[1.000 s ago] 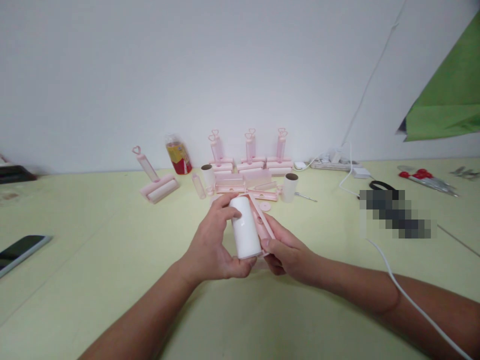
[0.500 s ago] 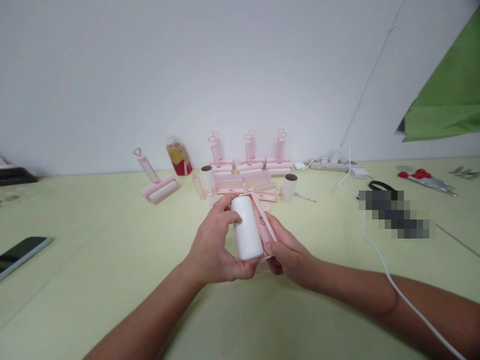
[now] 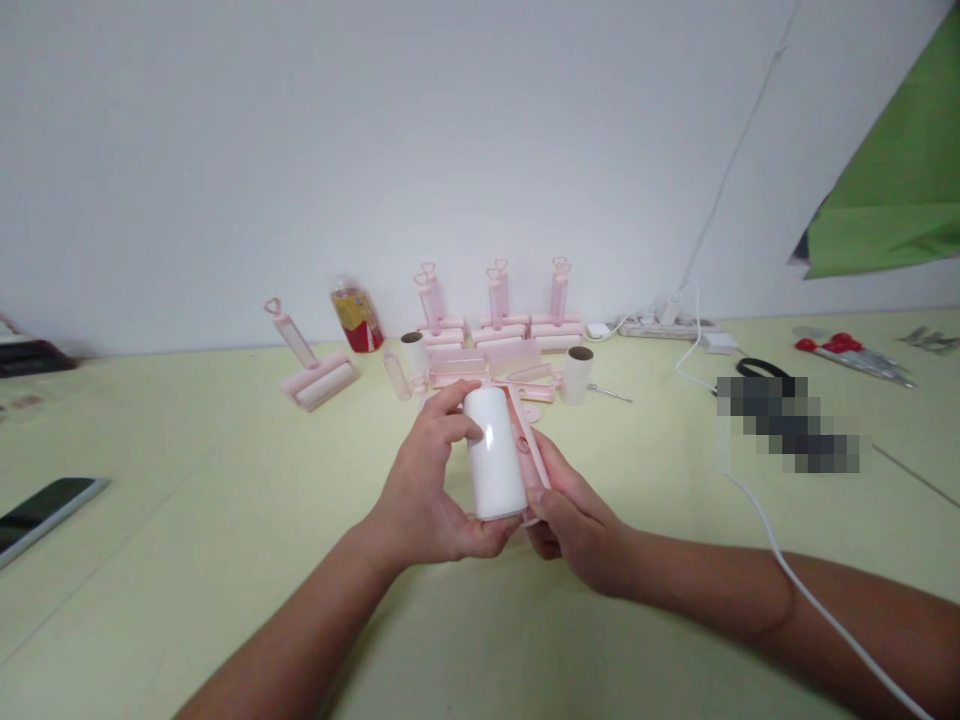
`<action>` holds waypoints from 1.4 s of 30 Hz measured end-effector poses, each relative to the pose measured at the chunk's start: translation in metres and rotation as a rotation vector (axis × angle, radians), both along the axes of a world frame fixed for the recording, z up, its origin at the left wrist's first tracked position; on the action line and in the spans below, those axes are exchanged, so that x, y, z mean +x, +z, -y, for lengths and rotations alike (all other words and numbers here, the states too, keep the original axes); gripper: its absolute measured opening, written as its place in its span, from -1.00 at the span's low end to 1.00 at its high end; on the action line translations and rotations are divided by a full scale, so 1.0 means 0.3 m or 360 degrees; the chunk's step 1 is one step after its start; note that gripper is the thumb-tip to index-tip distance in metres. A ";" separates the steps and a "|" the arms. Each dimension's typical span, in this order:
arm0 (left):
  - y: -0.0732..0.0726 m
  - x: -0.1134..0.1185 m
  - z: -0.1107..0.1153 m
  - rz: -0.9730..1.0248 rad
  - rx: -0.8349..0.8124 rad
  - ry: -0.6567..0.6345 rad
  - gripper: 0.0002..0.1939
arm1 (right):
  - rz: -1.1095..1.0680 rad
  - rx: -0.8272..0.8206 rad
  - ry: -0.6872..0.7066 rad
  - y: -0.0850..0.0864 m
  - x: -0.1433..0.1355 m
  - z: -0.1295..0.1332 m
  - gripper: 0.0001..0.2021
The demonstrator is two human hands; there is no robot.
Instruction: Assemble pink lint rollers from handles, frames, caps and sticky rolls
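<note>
A white sticky-paper roll (image 3: 496,455) is tilted in front of me, its ends gripped between the thumb and fingers of my left hand (image 3: 433,480). Right behind it, my right hand (image 3: 576,510) is closed around a pink plastic lint roller cover (image 3: 534,450) with a round hole in it. Roll and cover lie against each other; whether they are joined I cannot tell. Beyond the hands lie further pink lint roller parts (image 3: 459,370), partly hidden, between two upright white rolls, the left one (image 3: 414,358) and the right one (image 3: 577,378).
Several lint rollers with heart-topped handles (image 3: 496,300) stand along the wall, and another lint roller (image 3: 319,380) is at the left. Also there are a yellow-red package (image 3: 356,318), a phone (image 3: 52,510), a screwdriver-like tool (image 3: 611,393), red-handled scissors (image 3: 847,350) and a white cable (image 3: 780,550).
The pink cover has turned slightly and sits a bit closer behind the white roll. Both hands keep their hold, and the view has shifted a little.
</note>
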State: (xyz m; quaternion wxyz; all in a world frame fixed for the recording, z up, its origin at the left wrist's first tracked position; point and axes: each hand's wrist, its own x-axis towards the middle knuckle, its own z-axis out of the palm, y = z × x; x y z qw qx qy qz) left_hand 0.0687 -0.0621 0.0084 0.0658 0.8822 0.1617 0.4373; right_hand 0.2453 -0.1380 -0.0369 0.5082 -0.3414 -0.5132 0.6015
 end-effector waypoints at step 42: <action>-0.124 -0.032 -0.078 -0.0347 -0.0477 0.0096 -0.32 | -0.0381 -0.0102 -0.0902 -0.108 0.148 -0.249 -0.57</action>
